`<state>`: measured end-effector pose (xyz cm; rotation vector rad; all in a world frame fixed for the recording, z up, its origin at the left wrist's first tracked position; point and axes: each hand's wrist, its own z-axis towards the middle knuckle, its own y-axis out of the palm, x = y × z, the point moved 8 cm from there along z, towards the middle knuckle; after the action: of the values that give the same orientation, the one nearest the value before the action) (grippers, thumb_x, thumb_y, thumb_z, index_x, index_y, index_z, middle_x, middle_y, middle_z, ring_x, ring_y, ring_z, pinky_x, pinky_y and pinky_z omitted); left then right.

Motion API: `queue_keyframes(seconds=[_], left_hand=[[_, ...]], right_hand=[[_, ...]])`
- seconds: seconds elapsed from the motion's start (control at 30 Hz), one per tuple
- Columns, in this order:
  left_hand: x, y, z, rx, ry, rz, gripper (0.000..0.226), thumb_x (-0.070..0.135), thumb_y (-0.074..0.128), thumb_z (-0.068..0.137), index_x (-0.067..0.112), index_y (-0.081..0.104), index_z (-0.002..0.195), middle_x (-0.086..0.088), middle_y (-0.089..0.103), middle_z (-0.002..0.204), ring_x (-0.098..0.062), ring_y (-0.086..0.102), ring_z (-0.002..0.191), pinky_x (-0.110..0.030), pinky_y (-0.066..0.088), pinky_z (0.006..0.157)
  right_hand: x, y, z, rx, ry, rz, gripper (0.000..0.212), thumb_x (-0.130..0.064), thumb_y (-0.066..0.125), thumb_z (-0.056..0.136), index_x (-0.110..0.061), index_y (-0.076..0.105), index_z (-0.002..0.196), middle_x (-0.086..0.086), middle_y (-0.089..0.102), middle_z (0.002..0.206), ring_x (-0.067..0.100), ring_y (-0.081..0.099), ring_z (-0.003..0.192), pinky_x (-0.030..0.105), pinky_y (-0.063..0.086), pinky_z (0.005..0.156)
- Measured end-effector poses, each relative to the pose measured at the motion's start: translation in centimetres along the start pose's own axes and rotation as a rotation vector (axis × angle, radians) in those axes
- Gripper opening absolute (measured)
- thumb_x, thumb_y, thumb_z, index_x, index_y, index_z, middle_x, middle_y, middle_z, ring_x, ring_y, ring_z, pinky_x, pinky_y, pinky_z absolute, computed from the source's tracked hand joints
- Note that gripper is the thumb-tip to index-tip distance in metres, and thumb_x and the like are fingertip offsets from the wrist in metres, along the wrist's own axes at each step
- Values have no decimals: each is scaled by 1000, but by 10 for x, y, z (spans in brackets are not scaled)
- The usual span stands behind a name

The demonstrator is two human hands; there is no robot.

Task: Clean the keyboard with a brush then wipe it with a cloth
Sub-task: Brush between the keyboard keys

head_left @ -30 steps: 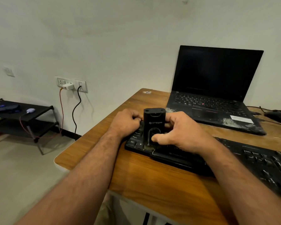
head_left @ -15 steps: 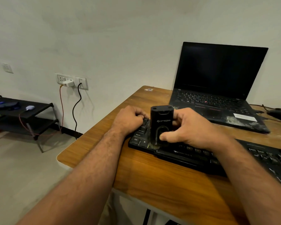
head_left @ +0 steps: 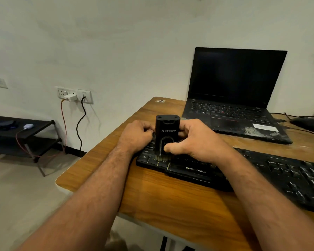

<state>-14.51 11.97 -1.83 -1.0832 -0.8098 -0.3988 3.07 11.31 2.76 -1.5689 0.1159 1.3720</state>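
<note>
A black Zebronics keyboard lies across the wooden desk. My right hand grips a black upright brush tool marked STRIFF, with the thumb on its front. The tool's bristles press on the keys near Alt at the keyboard's left end. My left hand sits with curled fingers on that left end, just left of the brush, and holds the keyboard down. Both hands hide the keys beneath them. No cloth is in view.
An open black laptop with a dark screen stands behind the keyboard, dust on its palm rest. A black mouse and cables lie at the far right. The desk's left edge drops to the floor, where a low black shelf stands under wall sockets.
The brush has shifted only slightly over the left keys. Both hands keep their holds. The view has moved a little.
</note>
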Motion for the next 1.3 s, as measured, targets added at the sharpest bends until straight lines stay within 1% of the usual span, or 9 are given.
queue_keyframes(seconds=[0.17, 0.33, 0.47, 0.63, 0.77, 0.93, 1.1, 1.2, 1.3], left_hand=[[3, 1, -2, -29, -17, 15, 26, 19, 57, 94, 33, 68, 76, 11, 69, 81, -4, 65, 75, -21, 49, 68], [5, -2, -5, -23, -19, 9, 19, 21, 59, 94, 30, 74, 87, 11, 71, 80, -6, 67, 71, -17, 45, 60], [3, 1, -4, -54, -42, -11, 20, 19, 56, 96, 27, 75, 93, 8, 70, 88, -3, 64, 75, -16, 45, 60], [6, -1, -3, -46, -29, 25, 25, 18, 55, 96, 32, 68, 80, 14, 65, 77, 2, 60, 68, -10, 39, 54], [4, -2, -5, -3, -32, -47, 24, 16, 56, 96, 31, 72, 105, 14, 69, 98, 3, 61, 85, -19, 51, 74], [6, 4, -15, 2, -4, -320, 41, 5, 52, 96, 30, 63, 127, 11, 68, 123, -6, 63, 112, -35, 53, 98], [7, 10, -21, -43, -53, -372, 36, 9, 46, 101, 32, 65, 120, 12, 69, 119, -6, 65, 108, -35, 52, 97], [4, 8, -21, -49, -74, -378, 30, 15, 46, 102, 32, 67, 113, 9, 72, 113, -12, 70, 99, -38, 57, 90], [5, 9, -21, -54, -84, -393, 28, 15, 45, 103, 30, 68, 111, 8, 73, 111, -12, 71, 97, -33, 57, 85]], right_hand=[[8, -17, 5, 199, 52, -117, 39, -23, 81, 79, -33, 68, 115, -19, 71, 95, -5, 66, 85, 12, 45, 66], [6, -6, 2, 72, 16, -44, 36, -19, 82, 77, -39, 69, 105, -21, 73, 91, -7, 68, 83, 9, 48, 68], [13, -25, 7, 302, 59, -222, 39, -27, 81, 78, -30, 68, 115, -14, 70, 90, -2, 63, 69, 13, 44, 58], [16, -14, 6, 143, 29, -108, 39, -25, 83, 75, -33, 70, 111, -18, 73, 92, -5, 68, 80, 11, 49, 69], [20, -26, 10, 313, 60, -209, 39, -28, 80, 78, -28, 67, 115, -12, 70, 90, 1, 66, 72, 18, 53, 62], [17, -14, 10, 250, 9, -160, 36, -28, 81, 77, -31, 68, 110, -14, 70, 81, -5, 62, 59, 9, 43, 50], [25, -31, 13, 363, 69, -160, 36, -26, 79, 78, -27, 66, 112, -10, 71, 90, 4, 67, 73, 21, 54, 60], [26, -20, 11, 258, 58, -78, 40, -25, 82, 77, -28, 68, 114, -12, 72, 92, 0, 68, 76, 14, 51, 59], [25, -25, 11, 325, 69, -119, 39, -25, 80, 78, -26, 66, 115, -14, 69, 91, -1, 65, 76, 11, 47, 56]])
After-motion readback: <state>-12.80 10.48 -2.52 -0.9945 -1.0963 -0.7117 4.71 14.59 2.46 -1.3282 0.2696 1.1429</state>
